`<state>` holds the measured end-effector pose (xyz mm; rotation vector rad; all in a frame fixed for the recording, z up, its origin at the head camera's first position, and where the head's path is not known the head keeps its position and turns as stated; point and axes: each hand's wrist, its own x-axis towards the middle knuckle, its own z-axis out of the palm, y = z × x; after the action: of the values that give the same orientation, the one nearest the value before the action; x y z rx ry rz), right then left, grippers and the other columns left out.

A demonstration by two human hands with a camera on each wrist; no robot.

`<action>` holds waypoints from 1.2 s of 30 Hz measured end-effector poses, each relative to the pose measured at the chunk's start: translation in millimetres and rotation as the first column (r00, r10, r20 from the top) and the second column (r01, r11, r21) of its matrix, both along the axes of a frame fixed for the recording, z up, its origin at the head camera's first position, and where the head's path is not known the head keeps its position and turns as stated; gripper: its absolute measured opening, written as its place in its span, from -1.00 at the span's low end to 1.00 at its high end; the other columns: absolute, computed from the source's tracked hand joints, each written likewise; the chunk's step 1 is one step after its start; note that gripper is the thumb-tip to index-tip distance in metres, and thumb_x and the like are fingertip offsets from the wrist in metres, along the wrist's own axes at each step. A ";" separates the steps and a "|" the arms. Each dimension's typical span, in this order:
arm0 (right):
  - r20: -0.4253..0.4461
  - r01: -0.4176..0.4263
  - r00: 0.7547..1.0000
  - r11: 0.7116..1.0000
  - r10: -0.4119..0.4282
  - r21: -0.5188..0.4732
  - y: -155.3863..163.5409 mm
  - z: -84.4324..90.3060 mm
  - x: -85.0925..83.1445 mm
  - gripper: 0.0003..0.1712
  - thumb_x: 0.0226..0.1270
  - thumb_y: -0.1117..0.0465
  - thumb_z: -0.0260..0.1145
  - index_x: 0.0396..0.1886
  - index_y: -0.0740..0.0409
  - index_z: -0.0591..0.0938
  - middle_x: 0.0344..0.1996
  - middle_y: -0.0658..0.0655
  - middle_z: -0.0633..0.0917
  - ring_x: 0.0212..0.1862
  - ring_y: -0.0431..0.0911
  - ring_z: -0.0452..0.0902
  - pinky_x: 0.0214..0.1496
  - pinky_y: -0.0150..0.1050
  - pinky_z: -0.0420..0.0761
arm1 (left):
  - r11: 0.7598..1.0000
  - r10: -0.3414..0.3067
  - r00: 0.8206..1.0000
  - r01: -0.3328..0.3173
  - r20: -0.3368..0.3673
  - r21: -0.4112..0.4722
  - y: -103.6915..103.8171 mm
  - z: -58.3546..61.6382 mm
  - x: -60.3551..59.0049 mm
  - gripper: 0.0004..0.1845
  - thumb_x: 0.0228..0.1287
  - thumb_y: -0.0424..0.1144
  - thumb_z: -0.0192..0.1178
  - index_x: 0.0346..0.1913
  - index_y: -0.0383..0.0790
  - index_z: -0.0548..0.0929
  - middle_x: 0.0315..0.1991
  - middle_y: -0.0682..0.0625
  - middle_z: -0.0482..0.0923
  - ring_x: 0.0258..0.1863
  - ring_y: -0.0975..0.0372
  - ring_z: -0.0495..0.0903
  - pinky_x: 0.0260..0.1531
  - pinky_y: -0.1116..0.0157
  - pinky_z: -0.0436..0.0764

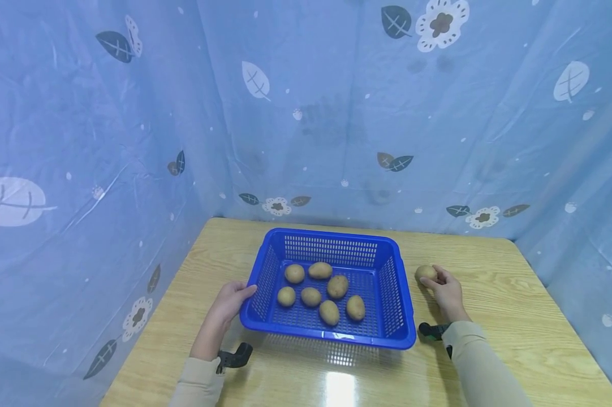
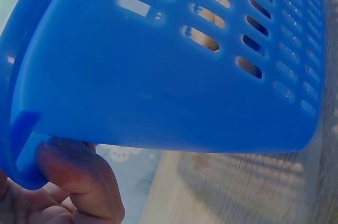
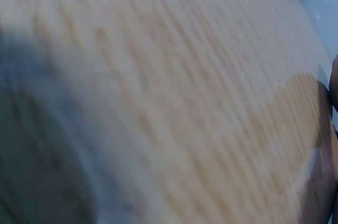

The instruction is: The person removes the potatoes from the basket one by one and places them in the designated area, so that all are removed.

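Blue plastic forms the basket (image 1: pixel 306 332); the left hand (image 1: pixel 229 301) grips its left rim, thumb over and fingers curled beneath, apparently to steady it; the right hand (image 1: pixel 447 291), to the basket's right, grasps a single potato (image 1: pixel 424 272) between thumb and fingers, a pinch that seems suited to its rounded form; whether this potato touches the table (image 1: pixel 514 299) cannot be told; seven potatoes (image 1: pixel 311 297) lie spread inside the basket, whose walls presumably keep them from rolling off.
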<state>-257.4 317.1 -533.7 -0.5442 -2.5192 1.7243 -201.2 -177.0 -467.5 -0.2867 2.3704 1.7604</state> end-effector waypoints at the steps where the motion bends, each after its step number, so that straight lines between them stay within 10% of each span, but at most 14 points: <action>1: 0.001 0.004 1.000 1.000 -0.004 -0.003 -0.4 0.2 0.2 -0.21 0.37 0.13 0.21 0.48 0.14 0.08 0.38 0.31 0.26 0.30 0.06 0.21 0.05 -0.36 0.37 | 1.000 0.000 1.000 0.000 0.002 0.003 -0.1 0.1 -0.1 -0.64 0.42 -0.20 0.02 0.00 -0.49 0.53 -0.21 -0.19 0.68 -0.25 0.15 0.67 -0.10 0.18 0.63; 14: -0.004 0.000 1.000 1.000 0.000 0.000 1.1 0.3 2.1 -0.16 0.35 0.12 0.22 0.49 0.19 0.02 0.40 0.37 0.20 0.39 0.21 0.15 0.36 0.03 0.28 | 1.000 -0.002 1.000 0.002 -0.012 0.007 0.2 1.2 -0.5 -0.66 0.41 -0.23 0.01 -0.01 -0.51 0.53 -0.21 -0.22 0.67 -0.26 0.14 0.68 -0.13 0.20 0.64; 36: 0.008 -0.044 0.999 0.999 0.044 0.005 8.3 -1.9 5.1 -0.11 0.38 0.02 0.18 0.50 0.21 -0.07 0.45 0.37 0.08 0.45 0.23 0.01 0.41 0.05 0.19 | 1.000 0.007 1.000 -0.007 -0.002 0.000 -0.1 0.2 0.4 -0.65 0.41 -0.21 0.02 0.00 -0.49 0.53 -0.20 -0.21 0.67 -0.26 0.16 0.67 -0.11 0.17 0.63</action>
<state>-252.3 325.4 -535.6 -0.5005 -2.5596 1.7324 -200.7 -177.0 -467.2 -0.2941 2.3732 1.7643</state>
